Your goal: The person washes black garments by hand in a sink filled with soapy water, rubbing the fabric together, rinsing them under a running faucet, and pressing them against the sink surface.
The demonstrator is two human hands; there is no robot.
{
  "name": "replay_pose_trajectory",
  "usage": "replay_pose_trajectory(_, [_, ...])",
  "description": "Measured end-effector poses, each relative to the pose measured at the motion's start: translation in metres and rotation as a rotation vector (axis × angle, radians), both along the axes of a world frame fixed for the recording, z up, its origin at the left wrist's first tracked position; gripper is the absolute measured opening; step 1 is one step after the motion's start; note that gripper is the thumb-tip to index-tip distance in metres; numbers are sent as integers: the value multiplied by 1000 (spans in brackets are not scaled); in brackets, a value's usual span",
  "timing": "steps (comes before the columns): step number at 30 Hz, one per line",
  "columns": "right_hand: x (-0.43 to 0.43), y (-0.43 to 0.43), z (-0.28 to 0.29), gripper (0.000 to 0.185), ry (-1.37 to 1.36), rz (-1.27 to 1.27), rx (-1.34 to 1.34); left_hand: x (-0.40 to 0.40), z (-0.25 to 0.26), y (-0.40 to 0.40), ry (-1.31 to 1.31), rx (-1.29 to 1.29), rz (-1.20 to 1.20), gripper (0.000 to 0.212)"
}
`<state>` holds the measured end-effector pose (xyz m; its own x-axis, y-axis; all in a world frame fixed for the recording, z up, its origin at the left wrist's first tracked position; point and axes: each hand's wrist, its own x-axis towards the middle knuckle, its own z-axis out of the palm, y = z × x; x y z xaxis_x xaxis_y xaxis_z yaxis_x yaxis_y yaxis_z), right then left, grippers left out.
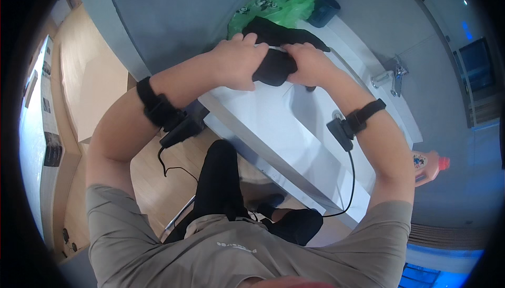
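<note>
A piece of black cloth (276, 67) hangs between my two hands over the far left end of a white sink basin (260, 106). My left hand (240, 61) grips its left side, with the fingers curled over the top edge. On its right side my right hand (311, 63) has hold of it between thumb and fingers. A thin pale strip shows along the top of the cloth. More black fabric (280, 31) lies just behind my hands; whether it is the same piece I cannot tell.
A green plastic bag (276, 4) and a dark cup (324, 10) stand behind the basin. A chrome faucet (388, 78) is at the right wall, with a pink detergent bottle (430, 166) beyond my right arm. A cable hangs from each arm's strapped device.
</note>
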<state>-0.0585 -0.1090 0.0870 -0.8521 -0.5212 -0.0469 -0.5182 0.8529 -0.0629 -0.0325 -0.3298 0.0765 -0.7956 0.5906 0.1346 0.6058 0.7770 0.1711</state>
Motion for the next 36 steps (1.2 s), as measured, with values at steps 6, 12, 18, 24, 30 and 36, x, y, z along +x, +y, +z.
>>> replay_pose_trajectory(6, [51, 30, -14, 35, 20, -29, 56, -9, -10, 23, -191, -62, -145, 32])
replay_pose_trajectory(12, [110, 134, 26, 48, 28, -457, -55, -4, 20, 91, -11, 186, -338, 51])
replay_pose_trajectory(18, [178, 213, 20, 84, 114, -542, -158, -78, 7, 87, 51, -245, 139, 46])
replay_pose_trajectory(24, [218, 239, -10, 77, 133, -531, -375, -90, 5, 97, 55, -401, 118, 32])
replay_pose_trajectory(30, [218, 246, -27, 67, 148, -551, -531, -72, 38, 120, 134, 40, 140, 42])
replay_pose_trajectory(36, [214, 269, -46, 55, 100, -717, -743, -19, 73, 203, -14, 475, -70, 39])
